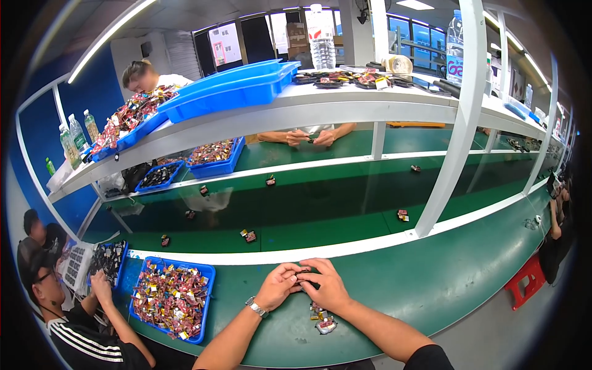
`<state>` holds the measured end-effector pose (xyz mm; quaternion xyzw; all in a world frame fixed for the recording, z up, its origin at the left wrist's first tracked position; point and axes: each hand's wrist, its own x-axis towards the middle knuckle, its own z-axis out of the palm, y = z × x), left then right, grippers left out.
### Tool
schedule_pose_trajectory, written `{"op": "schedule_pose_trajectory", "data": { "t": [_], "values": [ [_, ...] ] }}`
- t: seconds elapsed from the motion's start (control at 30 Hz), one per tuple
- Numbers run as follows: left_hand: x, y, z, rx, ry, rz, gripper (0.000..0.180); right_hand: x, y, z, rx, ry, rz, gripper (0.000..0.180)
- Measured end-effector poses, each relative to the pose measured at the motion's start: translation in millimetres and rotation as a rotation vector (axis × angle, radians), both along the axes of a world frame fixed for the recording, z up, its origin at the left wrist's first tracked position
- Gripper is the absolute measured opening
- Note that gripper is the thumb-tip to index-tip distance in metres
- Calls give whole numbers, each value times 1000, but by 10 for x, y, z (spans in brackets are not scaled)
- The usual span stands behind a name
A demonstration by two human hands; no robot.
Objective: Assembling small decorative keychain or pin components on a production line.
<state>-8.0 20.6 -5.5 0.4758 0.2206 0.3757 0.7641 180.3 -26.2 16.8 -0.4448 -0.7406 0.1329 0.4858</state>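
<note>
My left hand (279, 286), with a metal watch on its wrist, and my right hand (328, 287) meet over the green table. Pinched between the fingers of both is a small dark electronic part (300, 277), mostly hidden by them. Just below my right hand lie a few small circuit assemblies (325, 325) with red, yellow and white bits. To the left, a blue tray (212, 290) is heaped with many more circuit assemblies (169, 296) of the same look.
Beyond a white rail (345, 250), small assemblies (248, 235) lie spread along a dark green belt (308, 206). A white post (453, 123) rises at right, under a shelf with blue trays (228, 92). A co-worker (80, 333) sits at left by a tray of black parts (110, 262). A red stool (526, 283) stands at right.
</note>
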Motion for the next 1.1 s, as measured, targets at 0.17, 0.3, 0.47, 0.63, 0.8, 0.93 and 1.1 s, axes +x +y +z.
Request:
{"op": "schedule_pose_trajectory", "data": {
  "t": [0.17, 0.3, 0.47, 0.63, 0.8, 0.93, 1.1],
  "values": [
    [8, -9, -37, 10, -18, 33, 20, -24, -7, 52, 40, 47, 48, 23],
    [13, -10, -17, 23, -111, 16, 19, -8, -25, 124, 80, 38, 55, 22],
    [-21, 19, -79, 43, -118, -7, 20, -1, -14, 88, 102, -5, -1, 21],
    [7, 1, -65, 21, -142, -2, 21, 7, -21, 81, 90, 29, -1, 22],
    [20, -10, -70, 49, -130, 33, 21, -27, 1, 53, 72, 72, -1, 22],
    [42, -34, -22, 57, -93, 47, 22, 10, 12, 109, 75, 23, 42, 23],
    [57, -35, -2, -6, -90, 60, 25, 27, 18, 104, 101, 3, -17, 21]
  ]
}}
